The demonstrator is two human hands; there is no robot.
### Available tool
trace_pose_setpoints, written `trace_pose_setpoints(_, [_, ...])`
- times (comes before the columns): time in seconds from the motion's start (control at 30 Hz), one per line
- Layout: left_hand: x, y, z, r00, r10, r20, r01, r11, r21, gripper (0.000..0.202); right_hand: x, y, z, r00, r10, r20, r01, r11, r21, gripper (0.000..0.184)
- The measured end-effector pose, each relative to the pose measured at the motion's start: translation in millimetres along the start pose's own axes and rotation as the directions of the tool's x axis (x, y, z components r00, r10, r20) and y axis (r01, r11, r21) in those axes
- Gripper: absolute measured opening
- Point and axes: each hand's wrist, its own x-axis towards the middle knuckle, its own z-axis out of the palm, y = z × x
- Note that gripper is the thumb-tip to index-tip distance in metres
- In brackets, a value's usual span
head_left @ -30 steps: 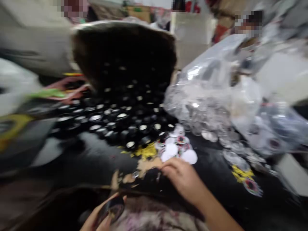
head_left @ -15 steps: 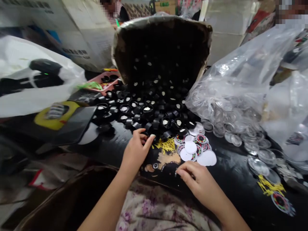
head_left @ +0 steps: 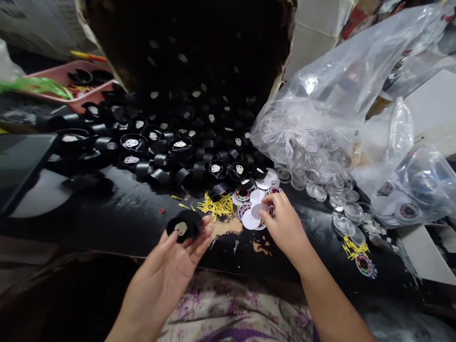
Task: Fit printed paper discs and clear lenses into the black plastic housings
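Observation:
My left hand (head_left: 166,273), palm up, holds a round black plastic case (head_left: 192,222) between thumb and fingers; a small pale plate shows inside it. My right hand (head_left: 285,228) pinches the edge of a white paper disc (head_left: 259,212) above a pile of printed dial discs (head_left: 243,195), some lying white side up. Beside that pile is a heap of small yellow pointers (head_left: 218,205). Many more black cases (head_left: 180,145), several with pale plates inside, lie spread behind my hands.
A large dark open container (head_left: 185,28) stands behind the cases. At right, a clear plastic bag (head_left: 313,109) spills transparent round covers (head_left: 337,190). A second yellow pointer pile (head_left: 355,247) lies near the right edge. At the left back sits a pink basket (head_left: 44,71).
My left hand has come away from the heap and turned palm up with a black case. My right hand has moved up to the discs and grasped one. The view has moved closer.

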Motion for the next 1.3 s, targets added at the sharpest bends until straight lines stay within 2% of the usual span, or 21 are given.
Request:
trace_pose_setpoints(0.07, [-6, -11, 7.2, 0.991, -0.109, 0.078, 0.112, 0.993, -0.036, 0.033, -9, -2, -1, 1.000, 0.018, -0.024, -0.013, 0.984, 0.179, 0.007])
trace_pose_setpoints(0.13, [-7, -23, 16.0, 0.975, -0.161, 0.156, 0.171, 0.984, -0.054, 0.038, -19, -10, 0, 0.999, -0.018, -0.041, 0.029, 0.960, 0.278, 0.009])
trace_pose_setpoints(0.23, [-7, -38, 27.2, 0.972, -0.164, 0.169, 0.175, 0.983, -0.050, 0.040, -33, -24, 4, 0.993, -0.117, 0.026, 0.101, 0.933, 0.345, 0.021])
trace_pose_setpoints(0.33, [-7, -47, 28.5, 0.975, -0.147, 0.165, 0.154, 0.988, -0.031, 0.039, -38, -30, 5, 0.983, -0.112, 0.144, 0.036, 0.893, 0.449, 0.037])
trace_pose_setpoints(0.37, [-7, -49, 26.7, 0.973, -0.146, 0.181, 0.153, 0.988, -0.024, 0.040, -38, -31, 4, 0.983, -0.094, 0.158, 0.009, 0.883, 0.470, 0.038])
trace_pose_setpoints(0.53, [-8, -50, 18.0, 0.967, -0.139, 0.213, 0.127, 0.989, 0.070, 0.043, -35, -31, -5, 0.995, -0.050, 0.089, 0.002, 0.880, 0.474, 0.004])
trace_pose_setpoints(0.73, [-12, -57, 18.7, 0.969, -0.021, 0.245, -0.037, 0.973, 0.230, 0.036, -38, -42, -1, 0.999, -0.008, 0.049, -0.018, 0.862, 0.506, 0.009])
trace_pose_setpoints(0.83, [-9, -60, 11.5, 0.957, -0.001, 0.291, -0.100, 0.938, 0.332, 0.036, -38, -40, 1, 0.996, 0.031, 0.089, -0.070, 0.876, 0.478, 0.010])
trace_pose_setpoints(0.93, [-5, -60, 5.4, 0.941, -0.020, 0.339, -0.107, 0.930, 0.352, 0.034, -36, -35, 1, 0.985, 0.072, 0.154, -0.138, 0.868, 0.476, 0.013])
trace_pose_setpoints(1.03, [-5, -57, 5.3, 0.939, -0.057, 0.339, -0.063, 0.942, 0.331, 0.035, -36, -33, 2, 0.984, 0.078, 0.162, -0.141, 0.896, 0.422, 0.018])
trace_pose_setpoints(1.17, [-6, -54, 3.9, 0.951, -0.087, 0.296, -0.014, 0.947, 0.321, 0.033, -42, -36, 3, 0.977, 0.036, 0.209, -0.123, 0.899, 0.421, 0.014])
trace_pose_setpoints(1.3, [-5, -52, -5.1, 0.967, -0.059, 0.249, -0.028, 0.944, 0.330, 0.029, -34, -37, 3, 0.945, -0.128, 0.301, -0.026, 0.888, 0.459, 0.012])
